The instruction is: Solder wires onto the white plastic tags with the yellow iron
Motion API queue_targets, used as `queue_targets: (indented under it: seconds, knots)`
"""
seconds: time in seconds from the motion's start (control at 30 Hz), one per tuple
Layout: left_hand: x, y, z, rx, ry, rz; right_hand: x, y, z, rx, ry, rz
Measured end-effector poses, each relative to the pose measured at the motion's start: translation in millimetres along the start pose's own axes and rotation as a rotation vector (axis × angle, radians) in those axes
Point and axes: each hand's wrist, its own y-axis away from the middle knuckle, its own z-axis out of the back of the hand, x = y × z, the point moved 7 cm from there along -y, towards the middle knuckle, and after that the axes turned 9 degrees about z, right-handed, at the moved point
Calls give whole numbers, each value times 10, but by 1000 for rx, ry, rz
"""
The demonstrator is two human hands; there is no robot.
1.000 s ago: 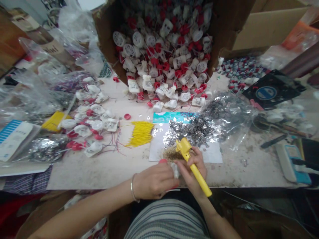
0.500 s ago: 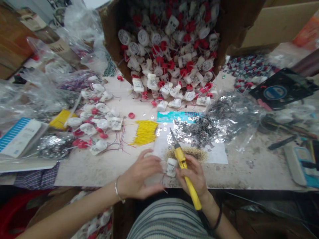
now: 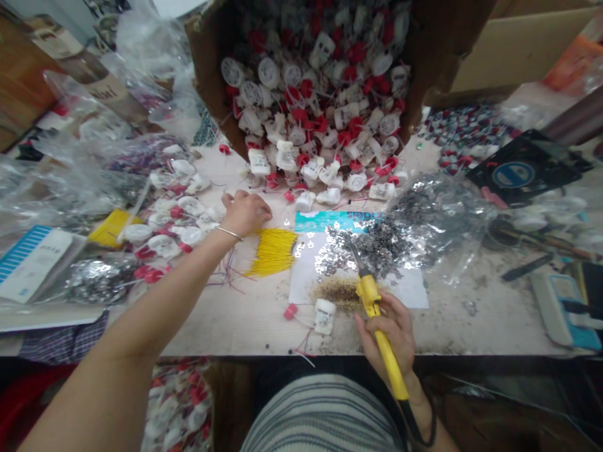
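Observation:
My right hand (image 3: 389,333) is wrapped round the yellow handle of a soldering iron (image 3: 384,342), its metal tip slanting up over the edge of a pile of small shiny metal pieces (image 3: 377,251). Above the bundle of yellow wires (image 3: 273,252), my left hand (image 3: 247,212) is low over the table with its fingers curled down. Whatever its fingertips hold, if anything, is too small to make out. A white plastic housing (image 3: 325,316) lies near the table's front edge, with thin wires and a red cap (image 3: 291,311) beside it.
A large cardboard box (image 3: 207,75) spills white-and-red parts at the back. More such housings (image 3: 188,207) lie at left, beside plastic bags. A clear bag (image 3: 443,213) of metal pieces and a black fan-like block (image 3: 527,166) stand at right. A brown-stained paper (image 3: 301,289) lies centrally.
My left hand has moved from beside the white housing forward and left, past the yellow wires. My right hand has drawn the soldering iron to the right, away from the housing, which stays on the table.

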Motion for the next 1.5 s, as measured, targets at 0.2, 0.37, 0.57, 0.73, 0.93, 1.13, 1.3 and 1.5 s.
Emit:
queue_targets:
  seconds: [0.2,0.37,0.57,0.73,0.93,1.13,1.3,1.5]
  knots:
    - [-20,13,14,106,162,76,-22,-20,25,-16,-1,-23]
    - [-496,324,-151,462,468,-73,-41,-48,49,-15,17,-29]
    - [-467,202,-86,153,-20,45,-24,-47,76,-25,3,-22]
    - [-347,82,-161,184,-15,95,-4,-41,36,-27,-46,-45]
    - [-338,141,-98,145,133,131,39,-69,-34,0,-80,-34]
    - [-856,596,-217,383,454,-135,14,-44,-132,29,-128,-64]
    - [-1072,973,-10,93,138,-248,71,-51,-401,134,-227,-24]
    - [-1088,1570,68,200,79,-278,-10,-84,-344,71,-188,-15]
